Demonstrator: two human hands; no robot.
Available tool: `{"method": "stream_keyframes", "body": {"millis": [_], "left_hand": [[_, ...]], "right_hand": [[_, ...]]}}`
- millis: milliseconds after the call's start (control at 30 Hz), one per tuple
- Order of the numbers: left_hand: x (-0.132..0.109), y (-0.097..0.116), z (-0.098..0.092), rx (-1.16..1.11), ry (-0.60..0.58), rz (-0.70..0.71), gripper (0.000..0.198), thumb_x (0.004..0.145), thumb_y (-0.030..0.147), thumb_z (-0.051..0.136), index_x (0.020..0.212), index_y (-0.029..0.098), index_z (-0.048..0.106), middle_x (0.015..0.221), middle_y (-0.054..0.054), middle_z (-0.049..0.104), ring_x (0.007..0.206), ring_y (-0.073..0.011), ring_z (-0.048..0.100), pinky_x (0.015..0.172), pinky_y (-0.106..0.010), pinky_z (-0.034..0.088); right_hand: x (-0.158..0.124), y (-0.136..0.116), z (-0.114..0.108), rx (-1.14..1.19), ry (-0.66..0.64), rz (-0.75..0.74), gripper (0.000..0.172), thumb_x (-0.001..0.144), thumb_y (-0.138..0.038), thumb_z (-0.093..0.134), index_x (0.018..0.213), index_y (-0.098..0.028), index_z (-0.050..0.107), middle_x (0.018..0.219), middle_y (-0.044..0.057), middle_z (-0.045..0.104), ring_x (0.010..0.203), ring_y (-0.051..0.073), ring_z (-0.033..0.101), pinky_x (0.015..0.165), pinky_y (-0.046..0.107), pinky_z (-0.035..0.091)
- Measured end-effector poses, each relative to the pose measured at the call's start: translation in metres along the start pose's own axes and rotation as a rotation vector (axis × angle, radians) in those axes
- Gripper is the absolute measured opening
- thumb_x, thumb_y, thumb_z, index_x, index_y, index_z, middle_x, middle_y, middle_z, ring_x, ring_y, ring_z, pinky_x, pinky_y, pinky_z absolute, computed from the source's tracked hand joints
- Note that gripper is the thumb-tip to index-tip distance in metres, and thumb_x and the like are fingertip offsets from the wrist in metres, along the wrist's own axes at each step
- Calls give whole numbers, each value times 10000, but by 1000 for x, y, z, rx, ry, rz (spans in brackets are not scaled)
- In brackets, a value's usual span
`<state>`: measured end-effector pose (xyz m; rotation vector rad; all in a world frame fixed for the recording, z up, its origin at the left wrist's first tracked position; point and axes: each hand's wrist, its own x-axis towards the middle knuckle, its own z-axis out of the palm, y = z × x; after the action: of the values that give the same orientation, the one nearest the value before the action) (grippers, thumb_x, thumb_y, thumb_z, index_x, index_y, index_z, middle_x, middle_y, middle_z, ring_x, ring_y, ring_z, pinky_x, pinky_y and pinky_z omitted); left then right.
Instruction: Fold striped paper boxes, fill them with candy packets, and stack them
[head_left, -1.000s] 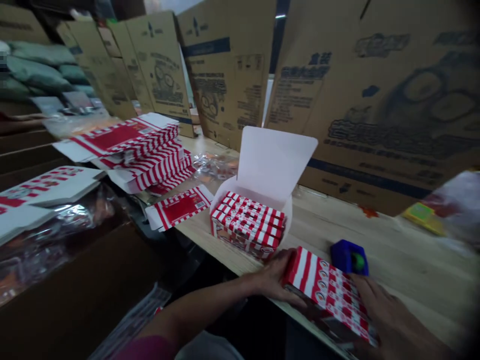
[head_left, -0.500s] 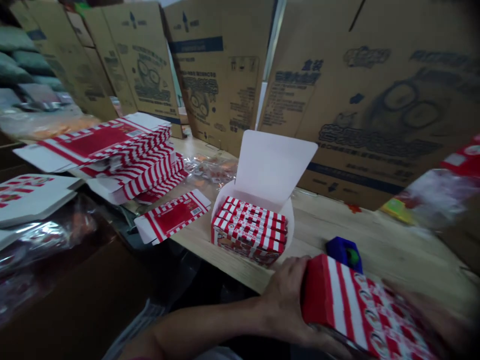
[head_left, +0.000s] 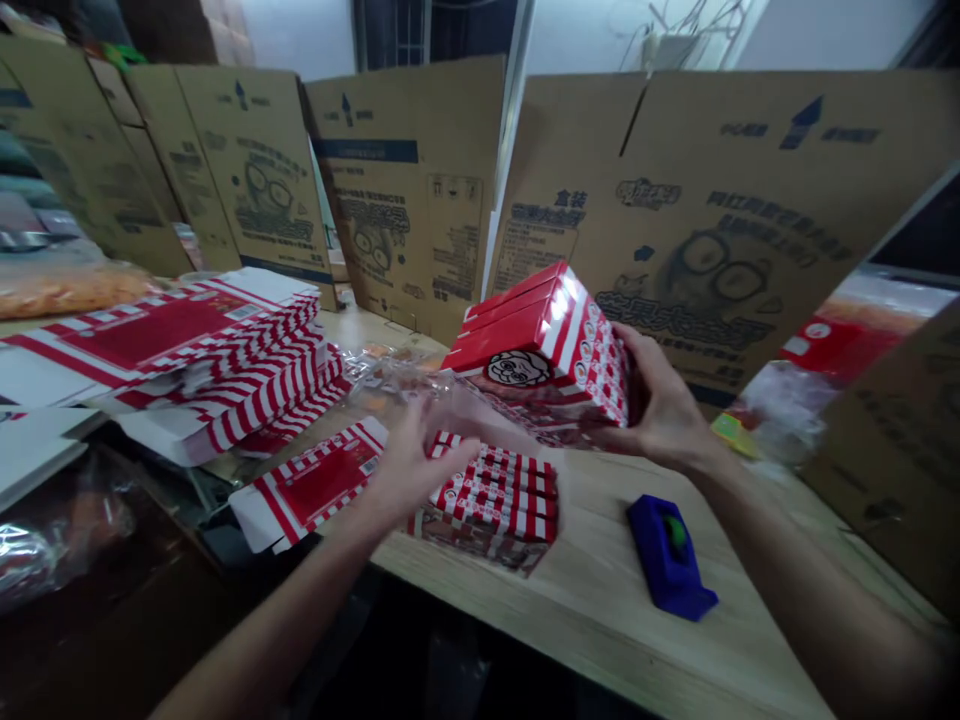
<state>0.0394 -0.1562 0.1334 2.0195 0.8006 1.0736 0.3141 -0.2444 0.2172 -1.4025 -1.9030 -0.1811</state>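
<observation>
My right hand (head_left: 656, 395) is shut on a block of red-and-white striped small boxes (head_left: 544, 345), lifted above the table and tilted, with a printed cartoon face on its end. Clear plastic film (head_left: 420, 395) trails from near the block, and my left hand (head_left: 412, 465) is just below it, fingers apart. That hand hovers at the edge of a white carton packed with rows of red-and-white boxes (head_left: 491, 495). The carton's lid is hidden behind the block and film. I cannot tell whether my left fingers touch the film.
A flat red-and-white carton blank (head_left: 307, 485) lies left of the packed carton, beside a stack of blanks (head_left: 210, 350). A blue tape dispenser (head_left: 667, 555) sits on the wooden table (head_left: 600, 610). Flattened cardboard sheets (head_left: 720, 220) stand along the back.
The striped block has risen from the table to above the carton, turning in my right hand. My left hand has let go of it and moved left, and the view has tilted upward.
</observation>
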Motion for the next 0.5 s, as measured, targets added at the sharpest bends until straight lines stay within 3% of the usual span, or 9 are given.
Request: {"method": "stream_keyframes", "body": {"millis": [100,233,333,500], "left_hand": [[-22,-23,36,360,-290,85,790,787,616,578,1371,106,426,1439,-225,441,1369,-391,348,1101,-562,292],[-19,-41,76,667,-409,126,871,859,678,376,1400,-4,379,1495,-285,326,1423,-413,215,1138,-556,185],[-17,-45,81,739,-428,157,886,879,684,292,1405,-24,373,1488,-291,332,1415,-393,253,1138,-531,191],[-31,-42,76,768,-414,171,877,870,688,321,1363,-28,438,1429,-283,432,1362,-403,353,1107,-526,252]], "right_hand": [[14,14,20,86,-42,-8,1035,585,-457,823,1455,-253,301,1418,106,409,1290,389,398,1104,544,307],[27,28,31,172,-236,-3,1024,583,-407,837,1455,-258,321,1465,97,397,1319,374,387,1125,539,272],[34,42,35,178,-391,56,1004,585,-426,840,1444,-243,354,1460,96,422,1312,369,405,1126,541,274],[45,63,53,163,-594,166,921,576,-391,827,1397,-227,444,1391,89,500,1244,374,475,1091,527,346]]}}
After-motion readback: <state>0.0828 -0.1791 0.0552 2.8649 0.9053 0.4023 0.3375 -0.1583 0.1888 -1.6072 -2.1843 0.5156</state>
